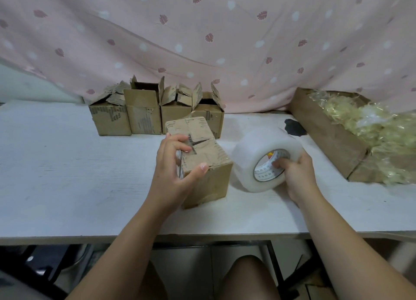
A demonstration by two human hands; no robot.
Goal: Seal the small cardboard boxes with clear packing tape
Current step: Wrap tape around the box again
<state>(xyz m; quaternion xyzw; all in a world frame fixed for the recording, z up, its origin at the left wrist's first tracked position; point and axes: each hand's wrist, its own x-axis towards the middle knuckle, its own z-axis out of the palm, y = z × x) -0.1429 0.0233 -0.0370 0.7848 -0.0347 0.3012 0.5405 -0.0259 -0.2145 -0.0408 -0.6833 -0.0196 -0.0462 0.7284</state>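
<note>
On white table (67, 175): four open boxes (144, 117) behind shut box (213, 180), tape roll (254, 151) beside it, big straw box (326, 137) farther right.

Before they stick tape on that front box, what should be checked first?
1. The front box has its flaps folded flat: ok.
2. The left hand holds it steady: ok.
3. The right hand grips the tape roll: ok.
4. A loose tape end is ready to stick: cannot tell.
5. The four back boxes are closed for sealing: not ok, flaps up.
</note>
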